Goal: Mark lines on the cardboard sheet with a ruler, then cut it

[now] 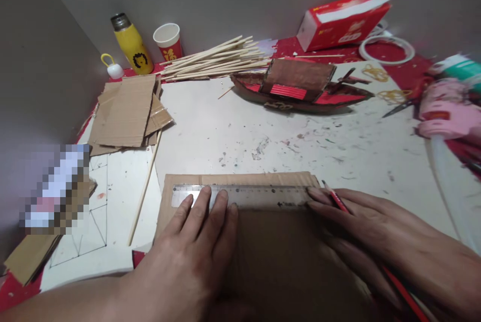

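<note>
A sheet of brown cardboard [278, 252] lies in front of me, with a clear plastic ruler [259, 196] along its far edge. My left hand [199, 242] rests on the ruler's left part, fingers stretched out and pressing it against the cardboard. At the ruler's right end, the fingertips of my right hand [368, 216] touch or nearly touch it. A red pencil [340, 201] is held among the right hand's fingers, its dark point facing away from me. The lower part of the cardboard is in shadow.
A brown model boat [300, 86] stands beyond the cardboard. Wooden sticks [218, 61], a paper cup [167, 41] and a yellow bottle [131, 43] are behind. Cardboard pieces [124, 111] and a drawing [93, 211] lie left. A pink glue gun [447, 109] and tissue pack [345, 21] are right.
</note>
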Motion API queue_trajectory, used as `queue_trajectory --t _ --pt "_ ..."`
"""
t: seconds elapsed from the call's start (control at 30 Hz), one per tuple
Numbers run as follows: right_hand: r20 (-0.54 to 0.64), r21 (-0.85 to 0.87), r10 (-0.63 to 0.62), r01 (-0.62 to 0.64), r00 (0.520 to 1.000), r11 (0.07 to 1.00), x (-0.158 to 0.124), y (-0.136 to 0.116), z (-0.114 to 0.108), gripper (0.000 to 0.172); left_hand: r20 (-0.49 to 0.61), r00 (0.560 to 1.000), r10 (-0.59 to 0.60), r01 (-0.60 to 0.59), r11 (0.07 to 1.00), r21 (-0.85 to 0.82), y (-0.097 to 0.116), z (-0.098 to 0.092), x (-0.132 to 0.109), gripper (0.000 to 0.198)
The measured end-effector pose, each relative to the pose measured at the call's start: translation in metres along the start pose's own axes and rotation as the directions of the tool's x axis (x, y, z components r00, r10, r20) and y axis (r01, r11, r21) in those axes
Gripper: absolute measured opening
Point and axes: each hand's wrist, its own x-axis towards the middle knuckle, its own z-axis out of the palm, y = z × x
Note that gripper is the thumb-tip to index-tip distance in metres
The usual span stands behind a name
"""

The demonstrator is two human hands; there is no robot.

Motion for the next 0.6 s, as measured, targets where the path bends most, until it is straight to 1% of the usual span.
queue_trajectory --t 0.13,0.23,0.43,0.6 --pt "-0.017 0.023 -0.003 0.003 1.0 1.0 0.008 -0.005 -0.004 0.063 -0.017 1.0 0.014 -0.013 0.999 0.043 -0.001 0.002 0.002 0.108" --pt "-0.003 0.06 -0.007 0.007 1.0 0.998 0.013 -0.009 -0.009 0.063 -0.013 0.999 0.042 -0.04 0.994 0.101 -0.003 -0.001 0.006 0.106" --pt "0.04 0.144 0.064 -0.069 0.997 0.987 0.013 -0.01 -0.01 0.063 -0.032 0.992 0.123 -0.112 0.967 0.227 -0.011 -0.004 0.007 0.095" --pt "-0.004 0.165 0.032 -0.031 0.999 0.986 0.02 -0.013 -0.014 0.065 -0.051 0.988 0.147 -0.131 0.962 0.241 -0.015 0.001 0.005 0.09"
